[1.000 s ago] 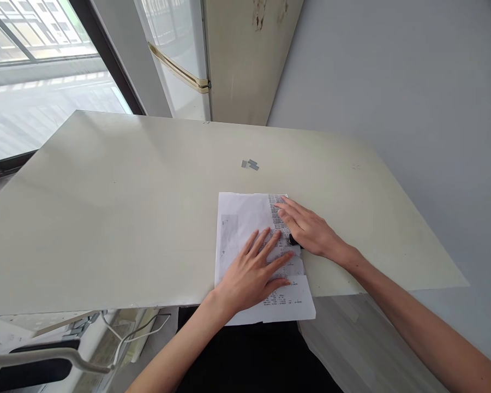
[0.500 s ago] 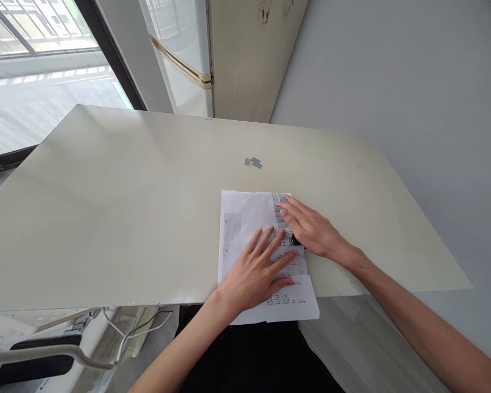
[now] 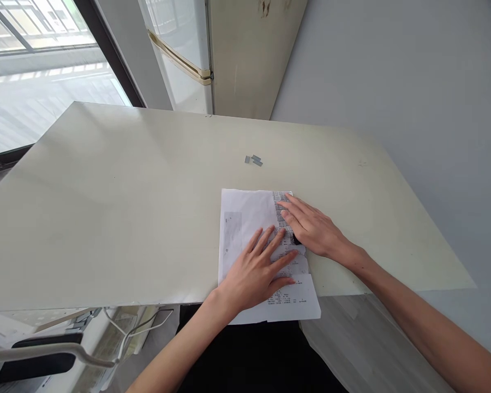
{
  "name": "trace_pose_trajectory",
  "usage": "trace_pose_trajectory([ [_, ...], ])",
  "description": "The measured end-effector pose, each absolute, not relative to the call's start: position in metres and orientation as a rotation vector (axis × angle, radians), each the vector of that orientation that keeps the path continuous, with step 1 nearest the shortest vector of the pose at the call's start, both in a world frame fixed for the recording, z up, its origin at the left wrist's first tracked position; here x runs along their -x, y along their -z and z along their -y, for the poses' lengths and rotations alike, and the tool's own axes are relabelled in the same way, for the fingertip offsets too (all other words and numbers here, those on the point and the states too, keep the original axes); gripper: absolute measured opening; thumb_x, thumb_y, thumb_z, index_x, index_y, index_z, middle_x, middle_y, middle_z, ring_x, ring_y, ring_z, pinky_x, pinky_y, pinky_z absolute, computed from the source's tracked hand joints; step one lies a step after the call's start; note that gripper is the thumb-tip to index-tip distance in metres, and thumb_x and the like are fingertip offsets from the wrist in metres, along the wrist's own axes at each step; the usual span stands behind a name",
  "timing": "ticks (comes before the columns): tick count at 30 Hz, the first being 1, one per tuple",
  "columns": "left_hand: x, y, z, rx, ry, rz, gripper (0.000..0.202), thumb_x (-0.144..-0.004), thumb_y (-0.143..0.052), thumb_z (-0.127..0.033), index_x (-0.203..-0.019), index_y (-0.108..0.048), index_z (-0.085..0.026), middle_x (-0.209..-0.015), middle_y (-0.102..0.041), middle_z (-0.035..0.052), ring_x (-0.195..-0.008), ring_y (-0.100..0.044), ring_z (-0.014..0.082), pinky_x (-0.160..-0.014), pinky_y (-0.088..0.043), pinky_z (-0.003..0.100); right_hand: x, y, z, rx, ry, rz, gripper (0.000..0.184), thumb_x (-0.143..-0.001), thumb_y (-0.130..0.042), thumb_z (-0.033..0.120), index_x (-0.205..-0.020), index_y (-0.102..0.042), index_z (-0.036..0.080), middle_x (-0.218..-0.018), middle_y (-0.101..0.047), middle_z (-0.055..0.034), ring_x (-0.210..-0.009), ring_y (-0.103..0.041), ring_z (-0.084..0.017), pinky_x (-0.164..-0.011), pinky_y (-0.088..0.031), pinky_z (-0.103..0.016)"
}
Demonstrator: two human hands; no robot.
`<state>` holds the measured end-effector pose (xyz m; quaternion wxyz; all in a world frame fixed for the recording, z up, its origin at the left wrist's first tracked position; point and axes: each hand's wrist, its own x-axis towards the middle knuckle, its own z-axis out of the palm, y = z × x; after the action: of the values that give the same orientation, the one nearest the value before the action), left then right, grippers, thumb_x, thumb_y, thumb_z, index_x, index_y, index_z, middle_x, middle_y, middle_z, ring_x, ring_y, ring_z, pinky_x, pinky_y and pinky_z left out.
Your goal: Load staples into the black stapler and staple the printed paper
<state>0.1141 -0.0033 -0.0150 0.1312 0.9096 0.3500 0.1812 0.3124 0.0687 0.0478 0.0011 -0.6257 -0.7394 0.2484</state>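
Sheets of white paper (image 3: 249, 199), partly printed, lie at the near edge of the table, and their lower end hangs past it. My left hand (image 3: 256, 270) rests flat on the sheets with its fingers spread. On the upper right part of the paper, over its printed edge, lies my right hand (image 3: 311, 226) with fingers stretched out. A small black object (image 3: 296, 239) shows from under the right palm at the paper's right edge; most of it is hidden, so its kind does not show.
Three small grey strips (image 3: 257, 160) lie on the white table (image 3: 147, 191) beyond the paper. A fridge (image 3: 245, 60) stands behind the table, with a wall on the right. Below the left edge are cables (image 3: 147, 329) and a dark flat object (image 3: 39, 359).
The view has shifted very slightly. Both hands stay in nearly the same place on the paper.
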Motion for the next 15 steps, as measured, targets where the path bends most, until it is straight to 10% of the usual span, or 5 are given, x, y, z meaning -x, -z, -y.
trace_pose_trajectory([
  [15,-0.114,0.012,0.003,-2.607,-0.545,-1.01,0.06,-0.105,-0.054,-0.054,-0.157,-0.045,-0.026,-0.174,-0.019,0.0082,-0.161,-0.012,0.033,-0.132,-0.022,0.055,-0.305,-0.028,-0.063,1.894,-0.346,2.458,0.055,-0.111,-0.026,0.046,-0.157,-0.048,0.028,-0.172,-0.034,-0.0061,-0.158,-0.031,-0.033,-0.124,-0.033,-0.058],
])
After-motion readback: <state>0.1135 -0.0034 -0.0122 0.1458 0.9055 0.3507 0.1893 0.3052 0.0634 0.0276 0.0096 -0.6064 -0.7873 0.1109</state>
